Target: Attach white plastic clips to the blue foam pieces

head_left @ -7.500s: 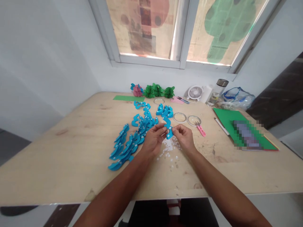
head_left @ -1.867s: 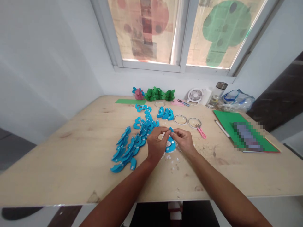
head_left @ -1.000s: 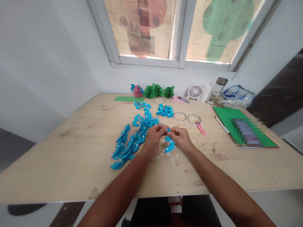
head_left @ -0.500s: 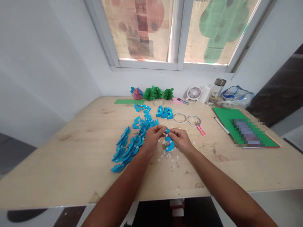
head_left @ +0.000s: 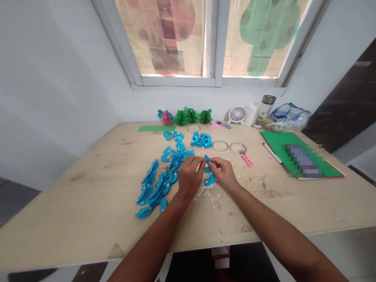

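My right hand [head_left: 222, 171] pinches a blue curved paper piece [head_left: 207, 158] between thumb and fingers. Close against it, the thumb and forefinger of my left hand [head_left: 190, 172] are pressed together at the edge of that paper; anything tiny between them is too small to see. Just below the hands lies another blue curved paper piece [head_left: 210, 180] with white squares on it, partly covered by my fingers. Small white paper bits [head_left: 207, 192] are scattered around it. To the left spreads a pile of blue curved paper pieces [head_left: 160, 186] dotted with white squares.
Rolls of thin tape [head_left: 220, 146] and pink scissors [head_left: 247, 158] lie beyond my right hand. Folded blue pieces [head_left: 201, 140] stand farther back. Green paper flowers [head_left: 191, 116], a small fan [head_left: 236, 114] and a bottle [head_left: 264, 112] line the wall. Green sheets [head_left: 279, 145] lie right.
The blue piece in my right hand is turned more upright. My left hand has rotated slightly, its fingers bunched at the paper's edge. The camera view has shifted a little.
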A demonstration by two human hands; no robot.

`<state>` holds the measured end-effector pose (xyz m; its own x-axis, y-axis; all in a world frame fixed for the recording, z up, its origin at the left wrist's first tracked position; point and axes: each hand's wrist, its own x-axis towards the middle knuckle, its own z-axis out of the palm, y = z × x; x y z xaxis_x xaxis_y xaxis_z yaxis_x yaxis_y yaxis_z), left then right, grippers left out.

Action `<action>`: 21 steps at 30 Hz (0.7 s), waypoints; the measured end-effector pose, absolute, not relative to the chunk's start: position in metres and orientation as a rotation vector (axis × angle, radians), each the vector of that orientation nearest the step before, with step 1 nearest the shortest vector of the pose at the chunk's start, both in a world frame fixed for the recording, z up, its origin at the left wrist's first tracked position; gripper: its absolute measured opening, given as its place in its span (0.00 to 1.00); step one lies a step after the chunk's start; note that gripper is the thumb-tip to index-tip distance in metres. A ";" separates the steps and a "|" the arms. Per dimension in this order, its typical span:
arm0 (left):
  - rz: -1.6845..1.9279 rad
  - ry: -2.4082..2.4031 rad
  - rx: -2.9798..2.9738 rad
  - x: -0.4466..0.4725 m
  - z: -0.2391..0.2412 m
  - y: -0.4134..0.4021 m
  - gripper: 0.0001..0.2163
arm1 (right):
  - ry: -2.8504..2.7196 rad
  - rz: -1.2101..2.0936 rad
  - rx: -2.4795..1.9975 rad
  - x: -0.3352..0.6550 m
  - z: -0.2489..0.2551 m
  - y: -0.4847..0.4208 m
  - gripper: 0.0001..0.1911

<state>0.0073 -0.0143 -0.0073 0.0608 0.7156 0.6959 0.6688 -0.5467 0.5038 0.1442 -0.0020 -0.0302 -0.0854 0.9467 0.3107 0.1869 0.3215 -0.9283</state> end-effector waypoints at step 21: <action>1.405 1.464 2.268 0.004 -0.009 -0.008 0.09 | -1.643 0.800 -1.090 0.145 -0.026 -0.004 0.13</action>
<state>0.0038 -0.0084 -0.0089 0.1131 0.7606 0.6393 0.6699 -0.5336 0.5163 0.1453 -0.0038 -0.0255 -0.1273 0.9238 0.3611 0.2849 0.3828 -0.8788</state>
